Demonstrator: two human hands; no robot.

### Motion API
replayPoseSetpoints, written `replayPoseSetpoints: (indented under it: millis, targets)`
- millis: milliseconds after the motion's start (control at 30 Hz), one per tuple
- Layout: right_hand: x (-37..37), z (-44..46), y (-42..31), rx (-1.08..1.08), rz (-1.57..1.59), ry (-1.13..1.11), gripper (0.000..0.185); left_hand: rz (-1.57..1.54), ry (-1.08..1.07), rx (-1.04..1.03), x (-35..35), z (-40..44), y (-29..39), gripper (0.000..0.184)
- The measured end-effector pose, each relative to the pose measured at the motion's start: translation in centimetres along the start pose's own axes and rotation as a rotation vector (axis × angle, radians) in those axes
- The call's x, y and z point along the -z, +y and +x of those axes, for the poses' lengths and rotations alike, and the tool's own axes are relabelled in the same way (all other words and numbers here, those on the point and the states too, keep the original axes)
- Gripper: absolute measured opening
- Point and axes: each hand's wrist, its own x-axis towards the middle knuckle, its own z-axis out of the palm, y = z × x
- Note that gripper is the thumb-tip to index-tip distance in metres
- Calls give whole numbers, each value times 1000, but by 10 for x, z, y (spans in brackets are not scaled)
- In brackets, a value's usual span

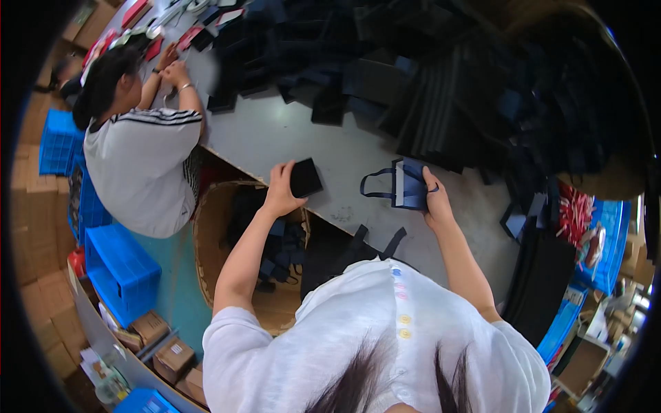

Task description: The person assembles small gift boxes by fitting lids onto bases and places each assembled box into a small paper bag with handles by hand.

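Observation:
My left hand [281, 191] grips a small black box [306, 178] by its near side, above the table's front edge. In my right hand [436, 199] is a small dark blue gift bag [411, 184], with its ribbon handle [376, 184] looping out to the left. The bag's pale inside shows at its mouth. Box and bag are apart, with grey tabletop [344, 155] between them.
Dark boxes [330, 103] and stacked black pieces [441, 103] fill the table's far side. A cardboard carton [206, 227] holding dark blue bags stands below the edge. A co-worker [144, 151] sits at left near blue crates [120, 268].

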Motion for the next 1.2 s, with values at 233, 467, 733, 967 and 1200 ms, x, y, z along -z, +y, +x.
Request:
replayPoseSetpoints:
  millis: [233, 467, 733, 967, 1200]
  targets:
    - [1, -34, -10, 87, -94, -40, 60, -274, -16, -310, 54, 19, 171, 93]
    - [22, -40, 3, 75, -14, -29, 51, -126, -229, -241, 35, 21, 194, 90]
    - [38, -53, 6, 130, -193, -147, 51, -136, -350, -345, 26, 11, 204, 91]
    - [-8, -67, 49, 335, -6, -119, 53, -650, 13, -247, -10, 16, 229, 53]
    - [154, -7, 16, 448, -1091, 237, 83, -67, -374, -72, 67, -47, 100, 44]
